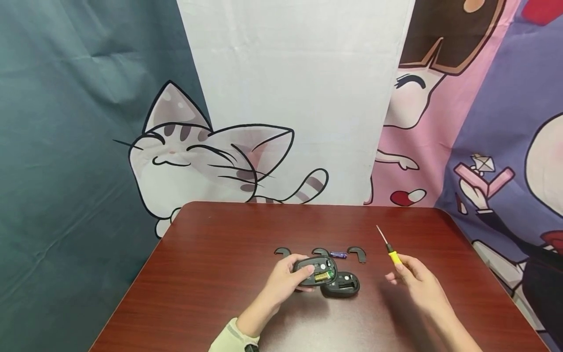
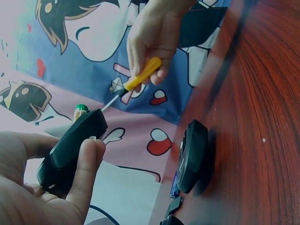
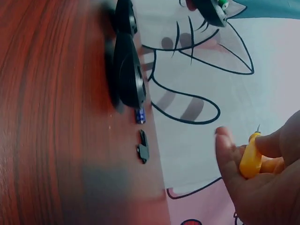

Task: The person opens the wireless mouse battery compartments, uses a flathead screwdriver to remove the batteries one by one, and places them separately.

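My left hand (image 1: 283, 281) grips a black computer mouse (image 1: 308, 266) with its underside turned up and the battery slot uncovered. In that slot sits a green and gold battery (image 1: 324, 276); its green end sticks up past the mouse in the left wrist view. My right hand (image 1: 420, 286) holds a screwdriver (image 1: 394, 256) by its yellow handle, the thin shaft pointing up and away, apart from the mouse. On the table just right of the held mouse lies a second black mouse (image 1: 340, 292), underside up, its slot also uncovered.
Beyond the mice lie three dark curved covers, one at left (image 1: 282, 252), one in the middle (image 1: 320, 251) and one at right (image 1: 358, 253). A blue-purple battery (image 1: 338, 254) lies between the latter two. Another dark mouse (image 3: 125, 16) shows on the table in the right wrist view.
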The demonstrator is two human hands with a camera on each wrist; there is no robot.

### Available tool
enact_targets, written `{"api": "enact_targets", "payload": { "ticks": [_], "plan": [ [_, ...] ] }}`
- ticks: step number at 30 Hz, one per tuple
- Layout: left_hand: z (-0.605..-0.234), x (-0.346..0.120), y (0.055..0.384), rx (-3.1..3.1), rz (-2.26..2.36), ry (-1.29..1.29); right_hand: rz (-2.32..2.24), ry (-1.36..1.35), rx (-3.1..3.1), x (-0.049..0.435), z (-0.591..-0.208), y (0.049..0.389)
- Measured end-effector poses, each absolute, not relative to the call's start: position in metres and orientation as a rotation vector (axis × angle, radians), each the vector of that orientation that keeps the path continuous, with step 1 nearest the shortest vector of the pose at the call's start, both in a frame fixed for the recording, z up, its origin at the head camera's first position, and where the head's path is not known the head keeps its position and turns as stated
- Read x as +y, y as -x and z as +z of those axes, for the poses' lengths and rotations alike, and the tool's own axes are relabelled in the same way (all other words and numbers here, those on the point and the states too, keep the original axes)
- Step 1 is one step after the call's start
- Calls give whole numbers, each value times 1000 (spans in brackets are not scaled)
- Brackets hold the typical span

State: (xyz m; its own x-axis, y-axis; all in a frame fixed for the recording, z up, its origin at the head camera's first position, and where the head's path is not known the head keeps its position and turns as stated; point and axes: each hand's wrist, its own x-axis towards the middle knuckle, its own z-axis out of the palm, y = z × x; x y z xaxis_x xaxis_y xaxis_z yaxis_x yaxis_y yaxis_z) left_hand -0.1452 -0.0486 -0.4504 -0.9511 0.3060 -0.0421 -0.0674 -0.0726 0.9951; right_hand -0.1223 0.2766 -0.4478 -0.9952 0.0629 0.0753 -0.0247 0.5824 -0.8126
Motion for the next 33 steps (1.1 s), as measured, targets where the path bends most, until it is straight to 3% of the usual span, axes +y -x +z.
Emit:
{"api": "enact_targets", "payload": {
  "ticks": [9,33],
  "plan": [
    [-448,-47,145,1950,2114,-269,965,71,-2826,289,-456,128],
    [-450,-44,145,1941,2108,-278,683,134,-2977,323,-487,143]
  ]
}}
